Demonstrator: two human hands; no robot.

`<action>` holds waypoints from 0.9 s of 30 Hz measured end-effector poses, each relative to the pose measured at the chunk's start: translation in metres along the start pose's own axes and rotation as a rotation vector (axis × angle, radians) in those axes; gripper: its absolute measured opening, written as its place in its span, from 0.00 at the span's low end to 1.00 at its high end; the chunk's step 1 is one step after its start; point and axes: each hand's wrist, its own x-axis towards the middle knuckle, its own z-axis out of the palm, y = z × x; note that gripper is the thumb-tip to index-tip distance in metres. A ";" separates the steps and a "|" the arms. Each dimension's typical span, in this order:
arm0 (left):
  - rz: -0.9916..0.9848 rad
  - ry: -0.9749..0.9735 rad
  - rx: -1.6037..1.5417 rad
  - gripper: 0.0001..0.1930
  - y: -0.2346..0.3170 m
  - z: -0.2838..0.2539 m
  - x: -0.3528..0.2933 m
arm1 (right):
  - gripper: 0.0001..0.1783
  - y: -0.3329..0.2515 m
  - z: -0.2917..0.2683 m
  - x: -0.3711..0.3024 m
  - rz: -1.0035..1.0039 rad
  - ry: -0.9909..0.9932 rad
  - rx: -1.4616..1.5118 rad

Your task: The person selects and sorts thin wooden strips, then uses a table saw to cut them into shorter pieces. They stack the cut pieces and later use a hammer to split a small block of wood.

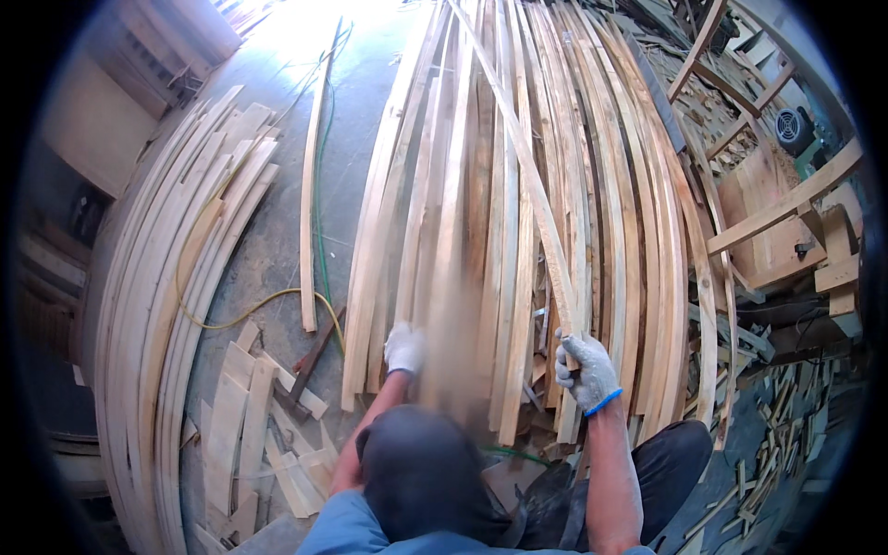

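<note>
In white gloves, both my hands work over long pale wooden strips lying side by side on the floor. My right hand [587, 372], its glove cuff edged in blue, is closed round the near end of a wooden strip [525, 166]. That strip slants away to the far left across the others. My left hand [404, 349] is at the near end of the left-hand strips, beside a motion-blurred strip [453, 185]. Its fingers are smeared, so I cannot make out whether it grips anything. My dark-clothed knees [680, 453] are close to the strips' near ends.
To the left lies a curved-looking stack of boards [153, 305], with short offcuts [231, 416] and a hammer-like tool [301, 384] nearby. A yellow hose [227, 326] and green cord [321, 222] cross the floor. Wooden framing [786, 208], a motor [791, 129] and scraps [768, 481] are on the right.
</note>
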 end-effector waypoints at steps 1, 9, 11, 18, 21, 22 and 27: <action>-0.034 0.003 0.062 0.19 0.011 -0.009 -0.005 | 0.20 0.000 0.004 0.002 0.011 0.017 -0.020; 0.259 -0.505 -0.939 0.12 -0.035 -0.018 0.022 | 0.30 0.027 0.007 0.015 0.277 -0.493 0.740; 0.059 -0.693 -1.326 0.13 -0.024 -0.024 0.018 | 0.30 0.029 0.008 0.013 0.251 -0.565 0.828; 0.443 -0.521 -0.958 0.17 0.034 -0.057 -0.027 | 0.29 0.035 0.009 0.012 -0.123 -0.287 -0.028; 0.556 -0.444 -0.701 0.18 0.081 -0.050 -0.045 | 0.25 0.109 -0.038 0.062 -0.414 -0.152 -0.476; 0.573 -0.401 -0.584 0.18 0.090 -0.056 -0.052 | 0.22 0.133 -0.039 0.074 -0.467 -0.186 -0.484; 0.531 -0.266 -0.450 0.11 0.092 -0.052 -0.068 | 0.15 0.174 0.008 0.063 -0.366 -0.063 -0.779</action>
